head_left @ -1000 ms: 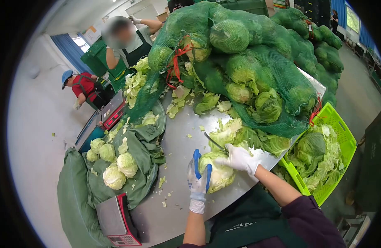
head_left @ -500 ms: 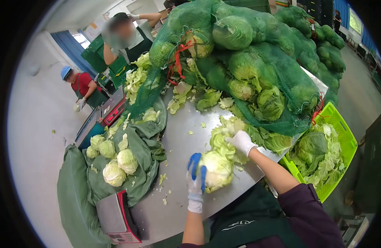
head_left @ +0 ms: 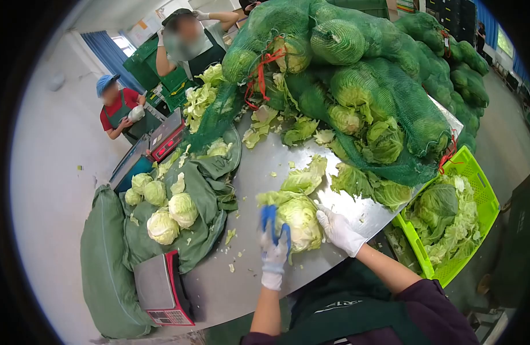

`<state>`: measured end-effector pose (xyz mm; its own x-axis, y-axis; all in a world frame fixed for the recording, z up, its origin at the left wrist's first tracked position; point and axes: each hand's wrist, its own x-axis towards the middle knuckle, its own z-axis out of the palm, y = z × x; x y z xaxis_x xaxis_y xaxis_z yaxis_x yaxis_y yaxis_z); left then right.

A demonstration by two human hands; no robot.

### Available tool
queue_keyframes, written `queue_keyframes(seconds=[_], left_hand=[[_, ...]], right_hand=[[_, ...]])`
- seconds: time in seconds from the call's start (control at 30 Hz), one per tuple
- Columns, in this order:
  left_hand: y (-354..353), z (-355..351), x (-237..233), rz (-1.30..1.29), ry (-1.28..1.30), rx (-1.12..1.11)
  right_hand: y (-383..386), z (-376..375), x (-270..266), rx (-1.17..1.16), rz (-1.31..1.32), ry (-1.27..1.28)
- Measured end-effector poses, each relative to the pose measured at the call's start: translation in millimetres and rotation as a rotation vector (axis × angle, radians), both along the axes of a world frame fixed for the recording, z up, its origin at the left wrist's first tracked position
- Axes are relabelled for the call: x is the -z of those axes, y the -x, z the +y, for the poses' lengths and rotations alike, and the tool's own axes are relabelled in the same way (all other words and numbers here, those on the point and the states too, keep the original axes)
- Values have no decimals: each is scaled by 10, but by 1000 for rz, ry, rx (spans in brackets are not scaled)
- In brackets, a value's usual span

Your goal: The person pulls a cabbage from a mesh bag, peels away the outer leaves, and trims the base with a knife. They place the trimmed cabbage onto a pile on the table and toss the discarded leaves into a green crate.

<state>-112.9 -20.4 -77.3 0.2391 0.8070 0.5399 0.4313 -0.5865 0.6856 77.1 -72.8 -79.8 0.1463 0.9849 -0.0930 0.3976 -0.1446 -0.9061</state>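
A pale green cabbage (head_left: 300,223) rests on the metal table in front of me, a loosened outer leaf at its upper left. My left hand (head_left: 275,247), in a white glove with blue fingers, holds its left side; the fingertips are blurred. Against its right side my right hand (head_left: 341,231), white-gloved, presses with the fingers, so the head sits between both hands. Just beyond lies a detached leaf (head_left: 308,176). More loose leaves (head_left: 352,180) are to the right, below the net sacks.
Green net sacks of cabbages (head_left: 363,98) pile up at the back. A lime-green crate (head_left: 484,195) of leaves stands right. Several trimmed cabbages (head_left: 163,226) lie on green cloth at left, near a red-edged scale (head_left: 159,287). Two co-workers stand at the back left.
My right hand has moved from the leaves down to the cabbage's right side. A leaf now lies apart beyond the head. The co-worker in red has turned and holds a pale object.
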Motion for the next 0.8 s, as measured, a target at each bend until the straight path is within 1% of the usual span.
queue_keyframes(seconds=[0.03,0.07,0.13,0.17,0.2,0.23,0.3,0.37,0.43,0.47,0.5,0.53,0.57,0.63,0.7,0.73,0.77,0.8], left_hand=[[3,63,11,213,-10,22],[-45,134,32,230,-24,2],[-159,200,22,246,-36,2],[-200,183,17,266,-25,-62],[-251,188,12,284,-20,-127],[-293,182,30,283,-19,-118],[-325,130,78,274,-67,-195],[-333,82,97,235,-27,-221],[-340,85,129,187,-7,-253],[-324,104,195,103,17,-209],[-320,116,197,18,39,-161],[-306,130,188,19,31,-161],[-285,133,182,-20,60,-134],[-257,138,156,-57,88,-109],[-259,139,144,-133,124,-71],[-266,101,139,-130,127,-67],[-266,67,128,-14,83,-99],[-277,55,118,96,35,-132]], right_hand=[[6,-36,-160,16,-35,69],[29,-68,-256,20,-38,68],[67,-135,-357,88,-73,147],[106,-145,-205,96,-76,153],[153,-107,63,117,-232,89],[193,-78,94,139,-385,26],[129,-13,76,165,-380,65],[-62,120,74,191,-292,164],[-396,380,461,256,-270,106],[-557,493,668,220,-299,131],[-645,556,595,188,-328,153],[-725,579,521,146,-260,296],[-698,527,491,144,-258,291],[-417,319,50,360,-335,168],[-137,106,-279,298,-257,50],[-24,82,-432,240,-296,153],[67,143,-109,294,-340,-12],[34,220,9,309,-296,-1]])
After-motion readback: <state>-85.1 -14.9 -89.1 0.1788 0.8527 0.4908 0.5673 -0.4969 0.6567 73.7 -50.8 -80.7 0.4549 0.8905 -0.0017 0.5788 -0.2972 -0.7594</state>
